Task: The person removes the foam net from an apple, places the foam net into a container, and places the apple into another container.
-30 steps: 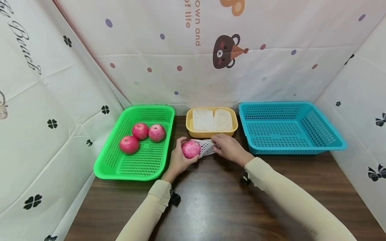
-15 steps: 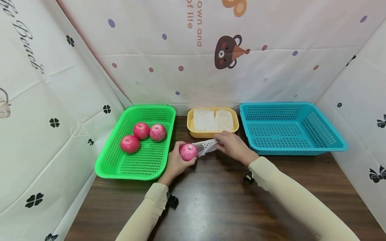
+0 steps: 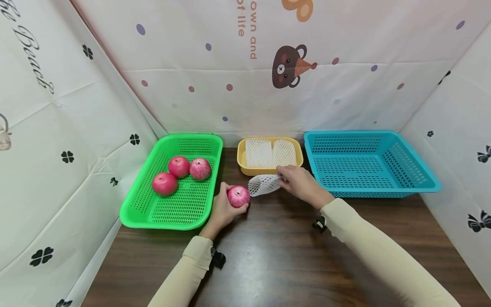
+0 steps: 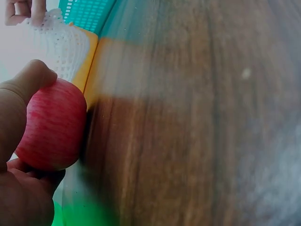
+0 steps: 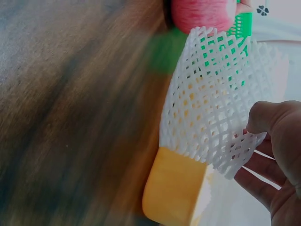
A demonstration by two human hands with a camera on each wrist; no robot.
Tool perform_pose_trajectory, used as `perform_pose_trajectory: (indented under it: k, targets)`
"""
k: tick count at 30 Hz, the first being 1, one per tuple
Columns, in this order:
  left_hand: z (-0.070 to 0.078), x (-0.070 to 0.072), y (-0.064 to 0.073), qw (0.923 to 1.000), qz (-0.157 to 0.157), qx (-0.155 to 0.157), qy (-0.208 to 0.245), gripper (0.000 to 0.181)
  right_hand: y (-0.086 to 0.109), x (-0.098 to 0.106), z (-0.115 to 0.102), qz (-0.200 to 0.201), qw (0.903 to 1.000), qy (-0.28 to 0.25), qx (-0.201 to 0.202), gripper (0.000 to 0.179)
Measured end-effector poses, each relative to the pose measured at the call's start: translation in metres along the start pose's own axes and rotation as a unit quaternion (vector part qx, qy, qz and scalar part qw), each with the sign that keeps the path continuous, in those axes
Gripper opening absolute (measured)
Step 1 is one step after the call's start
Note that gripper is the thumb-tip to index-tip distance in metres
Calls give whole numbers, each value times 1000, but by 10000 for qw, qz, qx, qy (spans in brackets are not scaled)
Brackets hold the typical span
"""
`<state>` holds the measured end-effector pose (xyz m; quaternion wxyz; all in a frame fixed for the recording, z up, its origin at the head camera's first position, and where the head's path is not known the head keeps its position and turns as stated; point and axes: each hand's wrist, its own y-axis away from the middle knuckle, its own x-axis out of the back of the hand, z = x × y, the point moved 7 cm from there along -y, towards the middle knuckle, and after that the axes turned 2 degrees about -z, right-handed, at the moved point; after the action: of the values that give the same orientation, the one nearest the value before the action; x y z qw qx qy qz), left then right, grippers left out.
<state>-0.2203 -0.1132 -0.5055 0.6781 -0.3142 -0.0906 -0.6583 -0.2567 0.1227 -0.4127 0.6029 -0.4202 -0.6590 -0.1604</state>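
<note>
A red striped apple (image 3: 238, 197) is held in my left hand (image 3: 223, 211), thumb on one side and fingers round the other, as the left wrist view shows. My right hand (image 3: 300, 182) pinches one end of a white foam fruit net (image 3: 264, 184). The net's mouth gapes toward the apple and lies right beside it in the head view. In the right wrist view the foam net (image 5: 211, 94) spreads from thumb and fingers, its far rim overlapping the apple (image 5: 203, 14).
A green basket (image 3: 161, 221) on the left holds three apples (image 3: 165, 183). Behind the hands stands a yellow tray (image 3: 253, 171) with more white foam nets (image 3: 258, 153). A blue basket (image 3: 376, 187) sits at the right on the dark wooden table (image 3: 284, 264).
My right hand has drawn the foam net rightward and slightly back, away from the apple. The left hand has shifted a little left and nearer with the apple, whose stem end now faces up.
</note>
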Motion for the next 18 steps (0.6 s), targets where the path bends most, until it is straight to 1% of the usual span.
perform_pose_trajectory:
  k: [4,7,9,13,18]
  targets:
    - [0,1,1,10000,47,-41,1,67,-2,9,-4,163,9997,69,179,18]
    - [0,1,2,9999,77,-58,-31,67,-7,16,-4,143,9997,50,199,14]
    - [1,1,3,9999,82,-81,-59,67,-10,20,-3,69,9999,-13,137,13]
    - [1,1,2,9999,71,-85,-68,67,-16,29,1,-31,9998,-171,-102,22]
    - [0,1,1,10000,49,-65,-28,67,-25,40,7,120,9992,-252,-288,19]
